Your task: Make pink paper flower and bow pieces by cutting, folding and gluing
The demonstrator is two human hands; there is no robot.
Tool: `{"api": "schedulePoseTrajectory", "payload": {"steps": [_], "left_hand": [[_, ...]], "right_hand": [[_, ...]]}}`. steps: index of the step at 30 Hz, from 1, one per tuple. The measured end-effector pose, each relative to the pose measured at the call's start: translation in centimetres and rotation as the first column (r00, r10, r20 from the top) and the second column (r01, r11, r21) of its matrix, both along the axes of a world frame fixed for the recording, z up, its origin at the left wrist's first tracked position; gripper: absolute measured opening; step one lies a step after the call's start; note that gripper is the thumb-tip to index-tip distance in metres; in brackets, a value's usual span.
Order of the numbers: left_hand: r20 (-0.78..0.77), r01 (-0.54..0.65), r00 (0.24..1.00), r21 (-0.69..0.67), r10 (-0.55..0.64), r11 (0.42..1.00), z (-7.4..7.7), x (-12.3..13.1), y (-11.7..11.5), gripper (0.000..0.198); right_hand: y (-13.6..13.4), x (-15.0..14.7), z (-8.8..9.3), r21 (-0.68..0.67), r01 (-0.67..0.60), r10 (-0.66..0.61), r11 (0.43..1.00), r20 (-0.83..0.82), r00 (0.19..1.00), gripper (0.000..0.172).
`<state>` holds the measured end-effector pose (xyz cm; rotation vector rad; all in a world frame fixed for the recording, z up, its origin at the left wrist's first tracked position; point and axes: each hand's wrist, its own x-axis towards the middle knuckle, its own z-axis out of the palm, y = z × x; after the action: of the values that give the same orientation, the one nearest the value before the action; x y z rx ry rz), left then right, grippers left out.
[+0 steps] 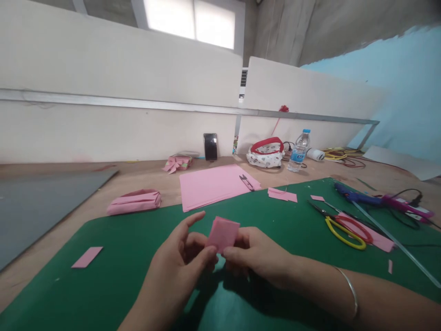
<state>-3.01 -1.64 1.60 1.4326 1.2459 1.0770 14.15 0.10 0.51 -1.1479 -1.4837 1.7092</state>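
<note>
Between my two hands is a small folded piece of pink paper (224, 234), raised just above the green cutting mat (138, 276). My left hand (189, 253) pinches its lower left side, thumb in front and index finger lifted away. On the lower right side, my right hand (253, 252) grips the paper between thumb and bent fingers. Some fingertips of both hands are hidden behind the paper. A pink paper rectangle (87, 257) lies on the mat at the left. Behind the hands is a stack of pink sheets (210, 184) with thread snips (246, 182) on top.
Yellow-and-red-handled scissors (344, 232), a blue glue gun (358, 195) and a clear glue stick (396, 243) lie at the right. Further back are a water bottle (299, 151), a fabric pouch (266, 154), a phone (210, 146) and a folded pink bundle (134, 202).
</note>
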Motion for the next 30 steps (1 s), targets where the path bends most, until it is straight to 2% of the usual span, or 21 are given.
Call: {"api": "schedulePoseTrajectory", "payload": {"steps": [1,2,3,4,5,7,8,10,15,19,21,23,25,27,30], "left_hand": [[-0.046,-0.016,0.999,0.033,0.018,0.999,-0.1,-0.2,0.0,0.049],[-0.110,-0.033,0.993,0.074,0.041,0.997,-0.1,-0.4,-0.1,0.045],[-0.189,-0.044,0.980,0.126,0.068,0.991,-0.2,-0.7,-0.1,0.041],[-0.274,-0.049,0.957,0.181,0.098,0.982,-0.2,-0.9,-0.1,0.038],[-0.352,-0.041,0.928,0.235,0.124,0.971,-0.3,-1.1,-0.1,0.036],[-0.462,-0.002,0.872,0.331,0.164,0.944,-0.6,-1.3,0.0,0.036],[-0.496,0.021,0.850,0.372,0.179,0.928,-0.7,-1.4,0.0,0.035],[-0.535,0.066,0.822,0.432,0.197,0.900,-0.9,-1.5,-0.1,0.036],[-0.572,0.118,0.800,0.447,0.182,0.887,-1.0,-1.1,-0.4,0.035],[-0.546,0.058,0.817,0.399,0.186,0.915,-0.7,-0.6,-0.5,0.028],[-0.506,0.009,0.843,0.352,0.183,0.936,-0.5,-0.4,-0.6,0.025],[-0.465,-0.028,0.866,0.326,0.186,0.945,-0.4,-0.1,-0.8,0.022],[-0.435,-0.054,0.877,0.331,0.204,0.942,-0.4,-0.1,-0.9,0.019],[-0.418,-0.068,0.881,0.350,0.221,0.934,-0.4,-0.1,-1.0,0.019],[-0.425,-0.034,0.884,0.357,0.195,0.933,-0.6,-0.3,-1.0,0.018]], "right_hand": [[0.0,0.1,0.1,0.138,0.027,-0.033,0.990,0.043,0.999,0.013],[0.0,0.3,0.3,0.307,0.062,-0.092,0.950,0.086,0.992,0.024],[0.1,0.5,0.5,0.484,0.086,-0.162,0.871,0.117,0.980,0.035],[0.1,0.7,0.7,0.640,0.092,-0.225,0.763,0.130,0.966,0.043],[0.2,0.9,0.9,0.754,0.079,-0.266,0.652,0.129,0.955,0.048],[0.3,1.3,1.2,0.889,0.031,-0.293,0.458,0.118,0.949,0.049],[0.3,1.4,1.2,0.923,0.002,-0.295,0.385,0.122,0.948,0.047],[0.4,1.5,1.1,0.959,-0.047,-0.318,0.279,0.139,0.938,0.039],[0.3,1.3,0.6,0.985,-0.152,-0.424,0.076,0.170,0.890,0.019],[-0.2,1.1,1.0,0.971,-0.230,-0.482,-0.073,0.168,0.860,0.015],[-0.4,1.1,1.2,0.955,-0.279,-0.480,-0.099,0.200,0.854,0.014],[-0.5,1.2,1.2,0.955,-0.290,-0.445,-0.057,0.235,0.864,0.017],[-0.5,1.2,1.1,0.965,-0.260,-0.384,0.040,0.255,0.887,0.017],[-0.4,1.2,1.0,0.965,-0.205,-0.350,0.166,0.252,0.902,0.010],[-0.1,1.2,1.0,0.927,-0.158,-0.289,0.339,0.263,0.920,0.008]]}}
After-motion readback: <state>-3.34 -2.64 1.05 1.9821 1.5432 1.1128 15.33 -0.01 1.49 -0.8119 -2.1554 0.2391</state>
